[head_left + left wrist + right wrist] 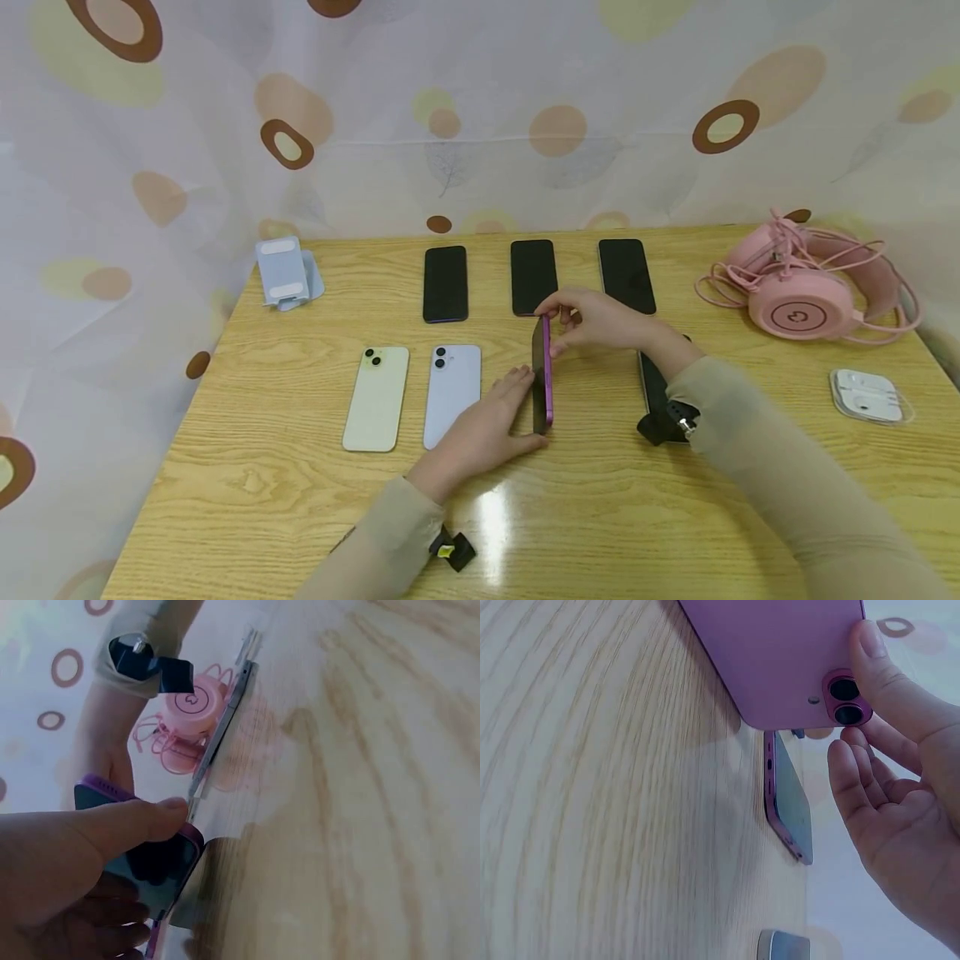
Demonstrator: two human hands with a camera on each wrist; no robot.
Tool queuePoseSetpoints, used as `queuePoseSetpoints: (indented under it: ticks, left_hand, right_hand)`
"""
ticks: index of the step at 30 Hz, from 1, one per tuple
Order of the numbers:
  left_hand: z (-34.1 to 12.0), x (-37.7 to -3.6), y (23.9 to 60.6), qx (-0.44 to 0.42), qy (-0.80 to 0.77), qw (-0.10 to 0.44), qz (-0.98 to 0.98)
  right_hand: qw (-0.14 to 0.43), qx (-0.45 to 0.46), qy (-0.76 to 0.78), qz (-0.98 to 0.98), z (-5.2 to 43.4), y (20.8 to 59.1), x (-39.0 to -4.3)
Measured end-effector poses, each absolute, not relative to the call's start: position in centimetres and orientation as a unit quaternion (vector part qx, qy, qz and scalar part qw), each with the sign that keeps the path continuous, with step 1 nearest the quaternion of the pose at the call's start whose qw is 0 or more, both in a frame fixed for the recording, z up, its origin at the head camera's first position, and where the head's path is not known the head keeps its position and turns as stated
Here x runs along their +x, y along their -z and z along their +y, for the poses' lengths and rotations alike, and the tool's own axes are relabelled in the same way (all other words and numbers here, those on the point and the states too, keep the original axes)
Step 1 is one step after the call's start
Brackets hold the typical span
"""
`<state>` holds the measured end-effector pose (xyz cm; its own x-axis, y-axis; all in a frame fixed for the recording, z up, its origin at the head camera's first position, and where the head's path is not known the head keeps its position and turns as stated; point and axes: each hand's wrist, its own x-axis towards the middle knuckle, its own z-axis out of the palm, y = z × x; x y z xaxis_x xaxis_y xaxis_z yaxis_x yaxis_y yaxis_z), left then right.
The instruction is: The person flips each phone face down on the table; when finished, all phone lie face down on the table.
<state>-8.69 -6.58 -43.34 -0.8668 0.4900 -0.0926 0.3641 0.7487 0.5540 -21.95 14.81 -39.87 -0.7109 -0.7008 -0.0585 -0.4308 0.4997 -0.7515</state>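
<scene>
A pink phone (pixel 547 375) stands tilted up on a long edge, its dark screen toward my left hand. My right hand (pixel 600 321) grips its far end; in the right wrist view the thumb lies on the back (pixel 780 652) beside the two camera lenses. At the near end, my left hand (pixel 476 433) holds the phone, thumb at the short bottom edge and fingers by the screen side. To the left, a light blue phone (pixel 452 392) and a pale yellow phone (pixel 377 400) lie back up.
Behind lie three dark-screened phones (pixel 446 283), (pixel 533 275), (pixel 627 275) in a row. Another phone (pixel 654 383) is partly under my right wrist. Pink headphones (pixel 802 304), boxed white earphones (pixel 866 396) and a light blue stand (pixel 283 271) sit toward the table's sides.
</scene>
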Motion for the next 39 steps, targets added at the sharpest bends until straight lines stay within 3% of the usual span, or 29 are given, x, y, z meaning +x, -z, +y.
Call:
queuePoseSetpoints:
  ticks: [8, 14, 24, 39]
  left_hand:
    - [-6.7, -8.0, 42.9, 0.268, -0.242, -0.022, 0.932]
    - [-7.1, -7.8, 42.7, 0.279, -0.209, -0.081, 0.934]
    - [-7.4, -7.7, 42.8, 0.244, -0.198, -0.08, 0.946]
    - [-6.3, -7.8, 43.1, 0.185, -0.201, -0.033, 0.961]
  right_hand:
    - [0.184, -0.353, 0.391, 0.83, 13.2, 40.1, -22.2]
    - [0.174, -0.365, 0.389, 0.828, 12.4, 40.3, -22.4]
    - [0.19, -0.324, 0.385, 0.843, 12.1, 41.8, -22.6]
    - [0.16, -0.342, 0.304, 0.875, 12.0, 41.6, -22.3]
